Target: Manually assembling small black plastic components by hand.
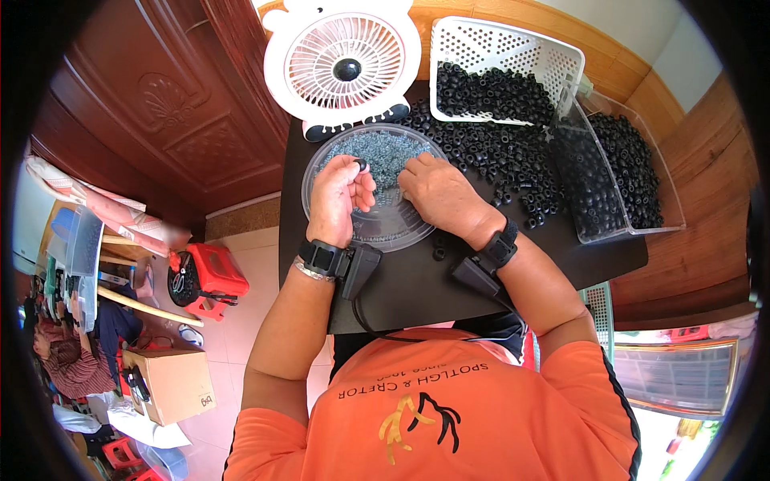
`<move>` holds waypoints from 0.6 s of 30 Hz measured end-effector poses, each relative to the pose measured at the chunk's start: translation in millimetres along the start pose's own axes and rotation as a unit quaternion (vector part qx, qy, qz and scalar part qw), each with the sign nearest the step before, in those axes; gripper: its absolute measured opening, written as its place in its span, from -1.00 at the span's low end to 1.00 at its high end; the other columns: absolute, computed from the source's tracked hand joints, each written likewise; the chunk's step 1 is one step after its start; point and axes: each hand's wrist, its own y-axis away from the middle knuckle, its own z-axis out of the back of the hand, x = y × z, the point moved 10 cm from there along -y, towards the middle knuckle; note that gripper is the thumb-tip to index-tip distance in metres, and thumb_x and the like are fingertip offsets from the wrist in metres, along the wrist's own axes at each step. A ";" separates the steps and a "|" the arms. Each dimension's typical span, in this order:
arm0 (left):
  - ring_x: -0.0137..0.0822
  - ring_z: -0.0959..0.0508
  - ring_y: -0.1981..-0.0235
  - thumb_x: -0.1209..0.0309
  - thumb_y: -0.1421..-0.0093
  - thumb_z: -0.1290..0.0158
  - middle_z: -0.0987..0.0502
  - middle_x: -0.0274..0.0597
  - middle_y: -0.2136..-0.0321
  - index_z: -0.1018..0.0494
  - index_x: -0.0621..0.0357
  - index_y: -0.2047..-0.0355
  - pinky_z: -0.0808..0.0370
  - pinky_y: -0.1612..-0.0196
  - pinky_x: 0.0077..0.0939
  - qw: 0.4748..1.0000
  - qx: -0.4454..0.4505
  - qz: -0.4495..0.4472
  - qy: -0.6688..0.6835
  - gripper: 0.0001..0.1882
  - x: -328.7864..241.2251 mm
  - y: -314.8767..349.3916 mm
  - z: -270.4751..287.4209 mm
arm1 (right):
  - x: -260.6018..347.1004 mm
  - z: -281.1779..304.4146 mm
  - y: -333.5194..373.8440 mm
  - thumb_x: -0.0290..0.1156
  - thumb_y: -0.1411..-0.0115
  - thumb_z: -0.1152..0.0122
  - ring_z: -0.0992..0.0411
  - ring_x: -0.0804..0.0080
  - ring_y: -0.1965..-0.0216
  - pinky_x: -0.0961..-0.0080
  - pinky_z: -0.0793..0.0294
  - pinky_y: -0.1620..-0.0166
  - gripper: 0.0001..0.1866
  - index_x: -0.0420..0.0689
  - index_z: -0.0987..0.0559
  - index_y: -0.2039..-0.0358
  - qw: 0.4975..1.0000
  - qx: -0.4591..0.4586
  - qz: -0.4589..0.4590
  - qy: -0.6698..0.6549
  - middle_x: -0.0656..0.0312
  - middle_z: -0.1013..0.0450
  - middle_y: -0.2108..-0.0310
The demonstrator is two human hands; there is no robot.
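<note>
My left hand point(341, 196) is raised over the near left part of a round clear plastic tray point(375, 234). Between its thumb and forefinger is a small black ring-shaped part point(361, 165); the other fingers are curled. In the tray lie many small translucent blue-grey pieces point(377, 152), heaped toward its far side. My right hand point(445, 196) reaches over the tray's right rim, fingertips drawn together near the small pieces. Whatever those fingertips hold, if anything, is hidden. A black strap with a small box sits on each wrist.
Loose black parts point(513, 156) spread over the dark table point(553, 260) right of the tray. Behind them stands a white perforated basket point(505, 44) of black parts, and at right a clear bin point(634, 192) of more. A white animal-shaped fan point(345, 68) stands behind the tray.
</note>
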 end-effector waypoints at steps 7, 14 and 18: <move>-0.43 -0.43 0.63 0.28 -0.18 0.09 -0.47 -0.24 0.56 -0.37 0.14 0.36 -0.29 0.55 -0.61 1.000 0.002 0.009 -0.012 -0.81 2.8 0.4 -5.5 | -1.0 2.1 0.1 -0.53 0.09 -0.06 -0.37 0.23 0.28 0.40 -0.40 0.19 -0.91 -0.16 -0.48 0.49 1.000 -0.010 0.006 -0.023 0.16 -0.40 0.43; -0.43 -0.43 0.62 0.28 -0.18 0.09 -0.48 -0.23 0.56 -0.38 0.14 0.36 -0.30 0.54 -0.61 1.000 0.007 0.009 -0.009 -0.81 4.5 -0.6 -1.6 | -0.3 6.4 -0.2 -0.57 0.13 -0.07 -0.37 0.19 0.27 0.35 -0.40 0.17 -0.84 -0.16 -0.49 0.45 0.999 -0.012 0.015 -0.051 0.15 -0.40 0.43; -0.42 -0.45 0.59 0.28 -0.19 0.08 -0.50 -0.21 0.51 -0.38 0.13 0.35 -0.32 0.53 -0.62 0.999 0.022 0.024 -0.011 -0.81 8.3 0.8 -7.3 | -23.2 21.8 1.6 -0.64 0.04 -0.09 -0.43 0.16 0.27 0.35 -0.43 0.18 -0.81 -0.21 -0.51 0.35 0.969 -0.101 -0.059 -0.217 0.11 -0.44 0.38</move>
